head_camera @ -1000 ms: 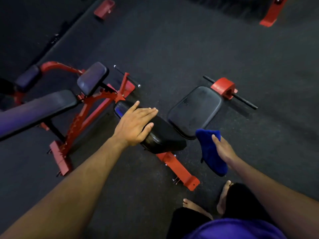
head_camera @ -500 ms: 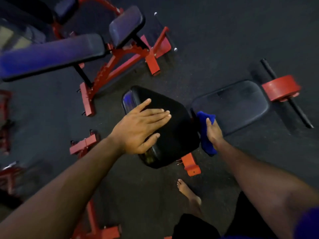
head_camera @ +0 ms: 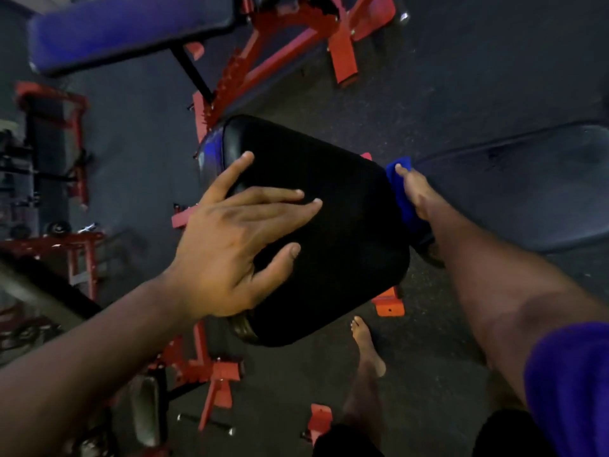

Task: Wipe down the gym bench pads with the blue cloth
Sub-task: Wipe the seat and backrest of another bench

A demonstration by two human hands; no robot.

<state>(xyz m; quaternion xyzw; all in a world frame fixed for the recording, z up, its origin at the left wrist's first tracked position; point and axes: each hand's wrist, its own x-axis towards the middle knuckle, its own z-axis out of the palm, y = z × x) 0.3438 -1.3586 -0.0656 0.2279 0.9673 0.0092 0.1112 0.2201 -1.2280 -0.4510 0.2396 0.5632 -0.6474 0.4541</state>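
A black bench pad (head_camera: 346,232) fills the middle of the view. My left hand (head_camera: 237,242) lies on its near left part with fingers spread and straight. At the pad's right edge my right hand (head_camera: 417,192) holds the blue cloth (head_camera: 403,199) against the side of the pad; the cloth is bunched under the fingers and partly hidden by the hand. A second dark pad (head_camera: 527,189) of the same bench lies to the right, lower down.
Another bench with a purple-lit pad (head_camera: 125,31) and red frame (head_camera: 276,57) stands at the top. Red machine frames (head_camera: 66,249) crowd the left side. Red bench feet (head_camera: 389,303) and my bare foot (head_camera: 365,347) are on the dark floor below the pad.
The view has come closer and lower over the black pad. My left hand has settled flat on the pad. My right hand brought the cloth from beside the pad up against its right edge.
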